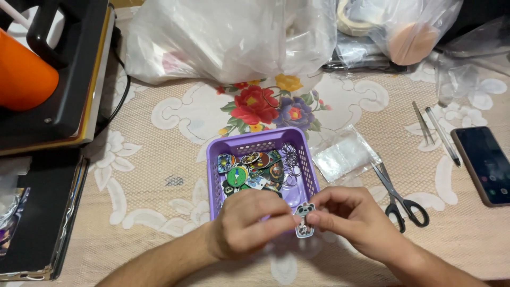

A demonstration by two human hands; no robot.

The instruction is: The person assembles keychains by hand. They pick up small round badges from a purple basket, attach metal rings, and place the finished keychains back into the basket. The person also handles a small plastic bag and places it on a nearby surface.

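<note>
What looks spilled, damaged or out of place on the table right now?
Nothing stands out. The purple basket sits upright with its charms inside, the scissors lie flat beside it, and both hands hold one small charm.

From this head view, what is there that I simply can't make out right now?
- Small charm: pinched between left hand and right hand; fingers cover its edges, so its picture is too small to read.
- Purple basket: near end hidden behind both hands.
- Phone: cut off by the right edge.
- White plastic bag: contents hidden, film is cloudy.
- Scissors: blade tips under a clear pouch.
</note>
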